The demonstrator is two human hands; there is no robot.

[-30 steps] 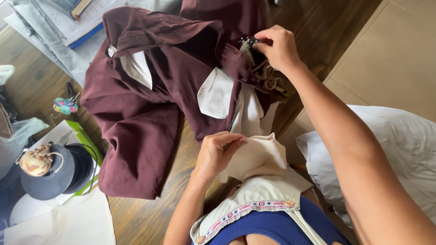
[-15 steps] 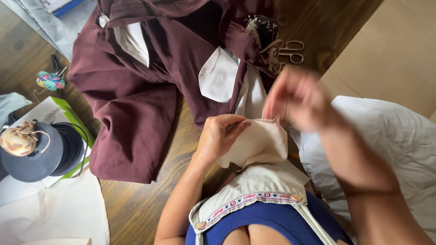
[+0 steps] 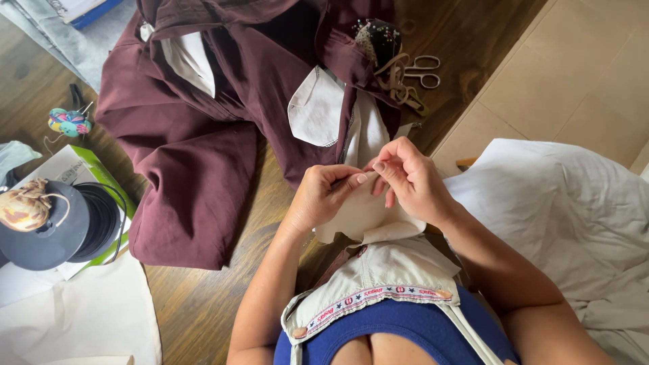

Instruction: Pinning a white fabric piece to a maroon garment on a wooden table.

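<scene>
Now, head view:
Right hand: having left the far pincushion, its fingers are pinching the cream cloth piece.
Left hand: fingers pressing the same cloth, near the body.
Change: both hands are meeting for stitching or pinning.
Maroon garment: lying on the surface.

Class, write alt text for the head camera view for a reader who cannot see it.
Both hands, left hand and right hand, pinch a piece of cream fabric close to the body. Beyond lies a maroon garment on a wooden table, with scissors near a pincushion.
</scene>
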